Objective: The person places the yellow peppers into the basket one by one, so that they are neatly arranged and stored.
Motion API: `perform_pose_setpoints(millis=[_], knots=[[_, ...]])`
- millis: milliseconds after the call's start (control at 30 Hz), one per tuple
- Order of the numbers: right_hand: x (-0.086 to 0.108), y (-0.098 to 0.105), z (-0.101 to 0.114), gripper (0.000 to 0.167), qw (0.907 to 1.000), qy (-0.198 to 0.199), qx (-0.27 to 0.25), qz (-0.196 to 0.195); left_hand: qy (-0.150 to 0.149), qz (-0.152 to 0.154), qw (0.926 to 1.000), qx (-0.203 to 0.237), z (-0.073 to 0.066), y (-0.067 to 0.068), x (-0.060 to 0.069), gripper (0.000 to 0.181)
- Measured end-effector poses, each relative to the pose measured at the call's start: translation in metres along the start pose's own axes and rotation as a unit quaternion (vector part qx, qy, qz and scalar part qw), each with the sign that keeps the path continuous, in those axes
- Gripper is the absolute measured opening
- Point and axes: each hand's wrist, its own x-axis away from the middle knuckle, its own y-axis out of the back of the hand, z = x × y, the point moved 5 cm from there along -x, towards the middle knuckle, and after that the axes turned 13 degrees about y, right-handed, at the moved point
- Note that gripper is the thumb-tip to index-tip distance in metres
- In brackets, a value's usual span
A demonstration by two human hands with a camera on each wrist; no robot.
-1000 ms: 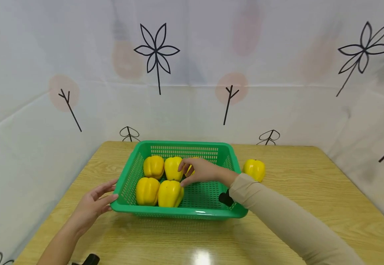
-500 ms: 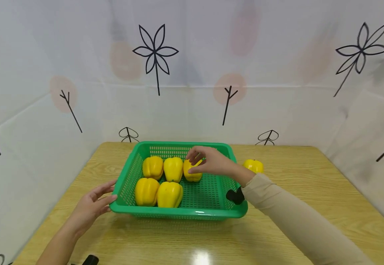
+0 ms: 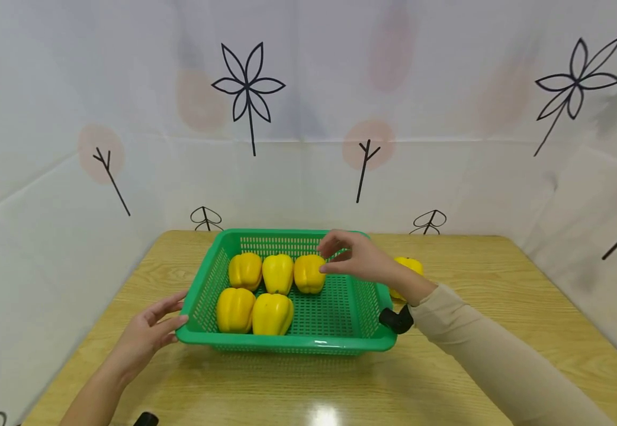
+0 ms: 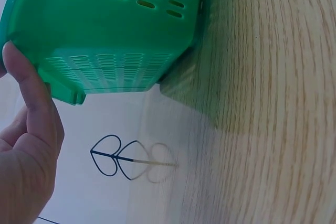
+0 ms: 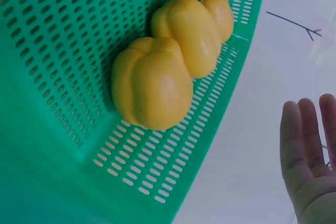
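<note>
A green plastic basket [image 3: 308, 341] with slotted walls stands on the table, holding several yellow bell peppers. Two in its front row are a pepper [image 3: 235, 310] at the left and another pepper [image 3: 272, 315] beside it. Behind them, the rearmost right pepper [image 3: 308, 274] lies nearest my right hand [image 3: 359, 257], which hovers empty over the basket with fingers loosely bent. In the right wrist view that hand [image 5: 312, 156] shows extended fingers. My left hand [image 3: 151, 328] touches the basket's left rim with fairly straight fingers and thumb. One more pepper [image 3: 408, 264] sits outside, partly hidden by my right wrist.
The wooden table [image 3: 479, 284] extends on both sides of the basket and in front of it. A white patterned cloth [image 3: 308, 177] hangs behind. Dark camera mounts show at my right wrist [image 3: 396, 319] and at the lower left.
My right hand has moved right and slightly up, away from the peppers in the basket, uncovering the rear right one. My left hand stays at the rim. The outside pepper is now more covered.
</note>
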Motion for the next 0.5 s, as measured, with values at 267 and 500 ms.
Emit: perform_pose_setpoints(millis=[267, 500], knots=[[0.012, 0.015, -0.001, 0.026, 0.9996, 0.002, 0.025, -0.016, -0.001, 0.001, 1.0000, -0.001, -0.001, 0.001, -0.001, 0.062], [0.023, 0.027, -0.003, 0.026, 0.9989, 0.000, 0.035, -0.031, -0.001, 0.004, 1.0000, 0.001, -0.001, 0.001, 0.000, 0.062]])
